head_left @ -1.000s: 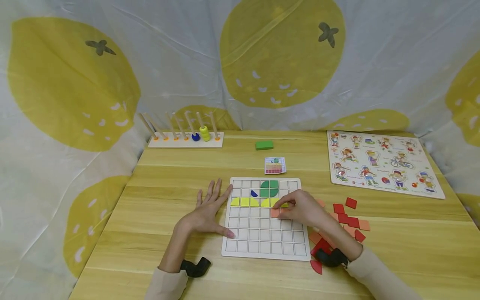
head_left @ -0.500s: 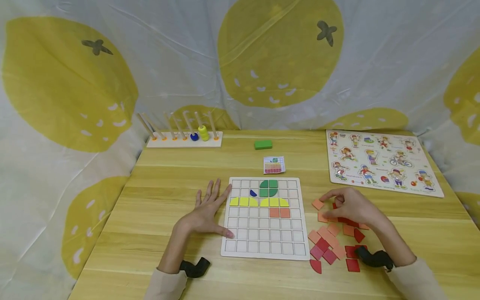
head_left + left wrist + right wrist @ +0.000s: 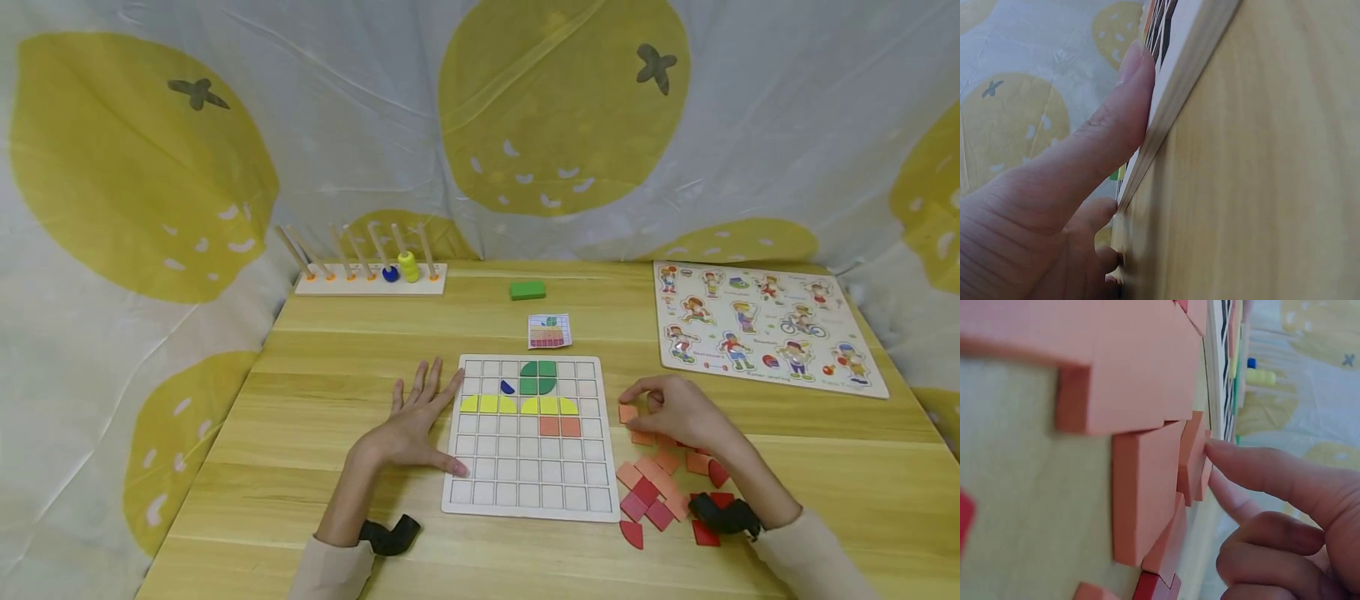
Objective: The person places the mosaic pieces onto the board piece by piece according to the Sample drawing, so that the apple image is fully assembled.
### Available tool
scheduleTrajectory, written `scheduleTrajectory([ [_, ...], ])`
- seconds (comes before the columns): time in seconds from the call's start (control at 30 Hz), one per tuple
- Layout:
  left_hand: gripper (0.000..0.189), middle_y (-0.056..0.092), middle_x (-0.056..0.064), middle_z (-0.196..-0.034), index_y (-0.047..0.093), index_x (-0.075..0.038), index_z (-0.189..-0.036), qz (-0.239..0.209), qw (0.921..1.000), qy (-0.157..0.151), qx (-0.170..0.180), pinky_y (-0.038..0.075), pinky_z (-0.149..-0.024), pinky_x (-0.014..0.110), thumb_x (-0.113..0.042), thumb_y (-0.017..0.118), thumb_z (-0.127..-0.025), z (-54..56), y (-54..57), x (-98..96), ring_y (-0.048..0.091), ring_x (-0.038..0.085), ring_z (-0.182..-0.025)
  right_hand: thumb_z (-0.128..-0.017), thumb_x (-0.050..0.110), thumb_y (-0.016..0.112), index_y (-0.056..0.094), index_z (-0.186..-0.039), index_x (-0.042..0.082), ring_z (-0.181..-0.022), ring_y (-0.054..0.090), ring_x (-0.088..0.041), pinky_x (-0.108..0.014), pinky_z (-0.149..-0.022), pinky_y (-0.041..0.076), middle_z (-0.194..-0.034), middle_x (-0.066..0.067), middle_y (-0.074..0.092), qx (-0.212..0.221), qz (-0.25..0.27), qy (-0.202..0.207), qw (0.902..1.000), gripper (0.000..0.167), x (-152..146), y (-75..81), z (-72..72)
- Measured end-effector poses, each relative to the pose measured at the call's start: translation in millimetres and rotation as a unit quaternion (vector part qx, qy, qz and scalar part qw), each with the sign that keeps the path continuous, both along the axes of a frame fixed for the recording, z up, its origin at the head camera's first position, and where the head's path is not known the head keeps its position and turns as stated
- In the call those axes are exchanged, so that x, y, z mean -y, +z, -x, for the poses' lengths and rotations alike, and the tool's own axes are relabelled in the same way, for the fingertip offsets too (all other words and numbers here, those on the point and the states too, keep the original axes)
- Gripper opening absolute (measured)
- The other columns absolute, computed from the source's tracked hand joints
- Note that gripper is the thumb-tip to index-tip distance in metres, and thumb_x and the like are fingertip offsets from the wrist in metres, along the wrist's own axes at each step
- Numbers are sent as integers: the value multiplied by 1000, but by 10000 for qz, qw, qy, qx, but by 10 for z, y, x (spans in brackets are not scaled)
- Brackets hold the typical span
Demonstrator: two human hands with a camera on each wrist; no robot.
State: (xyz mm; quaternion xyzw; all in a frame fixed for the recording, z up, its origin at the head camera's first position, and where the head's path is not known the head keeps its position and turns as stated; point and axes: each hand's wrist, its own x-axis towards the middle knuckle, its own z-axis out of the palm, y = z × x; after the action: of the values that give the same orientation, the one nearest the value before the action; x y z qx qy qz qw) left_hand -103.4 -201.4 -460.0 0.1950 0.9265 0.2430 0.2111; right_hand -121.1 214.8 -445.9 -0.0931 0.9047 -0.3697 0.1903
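Observation:
A white grid board (image 3: pixel 487 471) lies on the table, with green, yellow, blue and two orange tiles (image 3: pixel 559 426) in its squares. My left hand (image 3: pixel 408 429) is spread along the board's left side, thumb and index finger touching its edge; the left wrist view shows the thumb (image 3: pixel 1113 119) against the rim. Just off the board's right edge, my right hand (image 3: pixel 678 408) pinches an orange square tile (image 3: pixel 627 412) between thumb and index finger. In the right wrist view its other fingers (image 3: pixel 1272 547) are curled under, and more orange tiles (image 3: pixel 1154 494) lie close by.
Loose red and orange tiles (image 3: pixel 656 479) are scattered right of the board, partly under my right arm. Behind the board lie a small pattern card (image 3: pixel 550 332) and a green block (image 3: pixel 528 290). A peg stand (image 3: pixel 360 283) is back left, a picture puzzle (image 3: pixel 765 325) back right.
My right hand has left the board, where two orange tiles now lie side by side, and gone right to the loose tiles. It has since drawn one orange tile slightly left. My left hand stays put.

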Motion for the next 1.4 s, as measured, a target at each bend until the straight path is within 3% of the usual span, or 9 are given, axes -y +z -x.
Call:
scheduleTrajectory([
  [0.23,140,-22,21,-171,4,-19,-168,0,10000,19,20,-17,-121,72,-55,93,-67,-12,-5,11,-23,44,-158,-81,10,86,74,-108,6,-52,31,-11,-24,-49,27,-59,4,36,318,30,-85,9995,31,-28,24,-7],
  [0.63,139,-21,21,-171,5,-18,-168,-67,10000,41,26,-17,-121,73,-55,93,-67,-23,-7,24,-23,44,-158,-86,15,83,75,-104,3,-55,35,-11,-23,-50,28,-61,3,39,-171,-330,14,9993,23,68,31,21],
  [0.87,139,-22,22,-171,4,-17,-168,-56,10000,54,22,-18,-120,73,-53,94,-67,-33,-5,43,-23,45,-158,-84,19,86,77,-103,7,-59,33,-13,-23,-51,23,-65,3,35,-177,269,465,9984,24,548,132,-6],
  [1.1,139,-22,22,-171,4,-18,-168,-69,10000,20,2,-17,-120,73,-55,93,-67,-17,-14,25,-23,44,-158,-81,17,89,77,-93,10,-60,38,-13,-23,-55,25,-61,3,39,-284,-31,647,9975,18,1118,98,-51],
  [1.4,139,-22,21,-171,4,-19,-168,-29,10000,7,4,-18,-121,72,-55,93,-67,-2,-18,8,-23,43,-158,-79,14,90,82,-98,13,-63,41,-14,-23,-58,26,-62,3,42,-389,31,668,9970,21,1199,33,-47],
])
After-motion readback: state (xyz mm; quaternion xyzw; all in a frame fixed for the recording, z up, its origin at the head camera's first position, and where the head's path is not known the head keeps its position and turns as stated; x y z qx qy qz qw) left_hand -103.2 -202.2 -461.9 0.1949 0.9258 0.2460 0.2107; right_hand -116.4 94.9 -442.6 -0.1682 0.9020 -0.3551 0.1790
